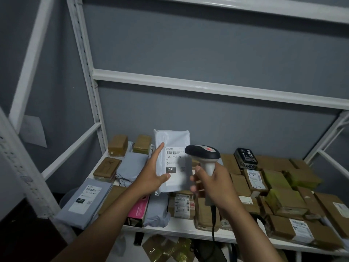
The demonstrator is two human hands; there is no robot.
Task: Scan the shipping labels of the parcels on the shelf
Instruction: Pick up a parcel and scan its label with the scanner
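Both hands, left [151, 176] and right [215, 184], and forearms are bare, with no sleeves or gloves.

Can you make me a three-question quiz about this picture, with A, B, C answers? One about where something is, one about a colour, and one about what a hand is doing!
1. Where is the black box?
A. on the floor
B. on the brown parcels at the back of the shelf
C. in a hand

2. What colour is the box under the left forearm?
A. pink
B. green
C. orange

3. What is the right hand doing?
A. resting open
B. gripping the scanner
C. pushing a box

Answers:
1 B, it lies on top of brown boxes near the wall.
2 A, its side is bright pink.
3 B, fingers curl round the scanner's grip.
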